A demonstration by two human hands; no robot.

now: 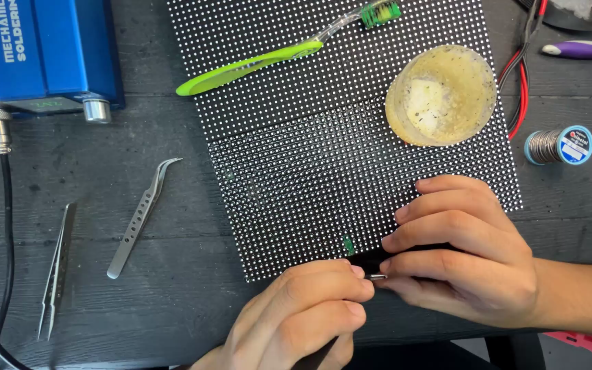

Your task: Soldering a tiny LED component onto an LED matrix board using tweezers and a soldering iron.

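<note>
Hands meet at six o'clock over the panel's [323, 137] near edge: our left hand [296, 318] and right hand [464, 253] both pinch a black tool [371, 260], its metal tip [378, 277] beside a green speck [348, 244]. Work looks underway, unfinished. We count two tweezers [138, 218] at nine o'clock, one toothbrush [282, 51], one dish [441, 94], one solder spool [560, 145].

Matt dark wood-grain tabletop [173, 288], brushed metal tweezers [140, 218], glossy green plastic toothbrush [255, 65], and a matt black dotted panel [323, 157]
</note>
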